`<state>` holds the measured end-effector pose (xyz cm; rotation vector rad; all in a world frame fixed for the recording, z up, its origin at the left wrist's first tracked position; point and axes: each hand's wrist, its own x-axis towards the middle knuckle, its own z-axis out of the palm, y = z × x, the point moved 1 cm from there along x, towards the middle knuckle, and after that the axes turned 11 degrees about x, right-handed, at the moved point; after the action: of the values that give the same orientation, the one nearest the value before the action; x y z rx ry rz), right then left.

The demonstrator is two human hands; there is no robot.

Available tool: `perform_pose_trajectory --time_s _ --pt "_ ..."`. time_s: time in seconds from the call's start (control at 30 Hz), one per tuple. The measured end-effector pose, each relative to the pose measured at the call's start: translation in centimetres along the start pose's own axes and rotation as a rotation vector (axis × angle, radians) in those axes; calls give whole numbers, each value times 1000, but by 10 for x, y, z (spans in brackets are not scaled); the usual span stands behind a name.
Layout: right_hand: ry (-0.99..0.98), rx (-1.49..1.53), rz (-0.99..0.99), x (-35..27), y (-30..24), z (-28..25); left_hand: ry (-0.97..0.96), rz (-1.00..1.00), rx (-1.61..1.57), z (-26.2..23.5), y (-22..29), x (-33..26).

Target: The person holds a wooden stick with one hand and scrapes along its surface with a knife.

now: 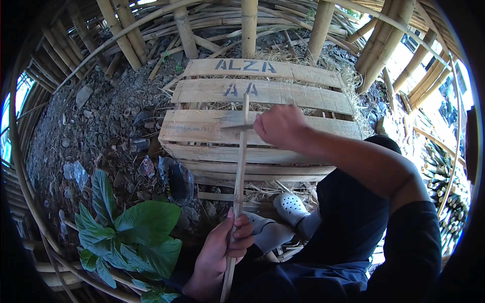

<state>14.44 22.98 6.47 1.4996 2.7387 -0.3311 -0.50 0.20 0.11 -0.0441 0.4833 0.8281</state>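
A long, narrow bamboo strip (241, 174) runs from near my body up over a slatted wooden crate (197, 123). My left hand (227, 247) is closed around its lower part, fingers wrapped over it. Above the crate, my right hand (283, 126) is closed in a fist on a knife (236, 128); its handle is hidden inside the fingers. The blade points left and lies across the strip, seemingly touching it, a little below the strip's far end.
Leafy green plants (136, 232) grow at the lower left. Rubble and plastic scraps (76, 172) cover the ground there. Bamboo posts (249, 30) stand beyond the crate. A stack of cut bamboo (442, 202) lies at the right. My feet in grey clogs (291, 206) rest before the crate.
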Motion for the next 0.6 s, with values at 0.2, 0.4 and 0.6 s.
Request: perform_pose_trajectory --time_s 0.2,0.4,0.6 --pt "-218 -3 -218 -42 -50 4 -51 -13 -37 -11 2 1" --pt "23 -19 9 1 4 -4 -88 -16 3 -7 0 -3" --pt "-175 119 -202 -45 -47 14 -27 -6 8 -9 1 -1"
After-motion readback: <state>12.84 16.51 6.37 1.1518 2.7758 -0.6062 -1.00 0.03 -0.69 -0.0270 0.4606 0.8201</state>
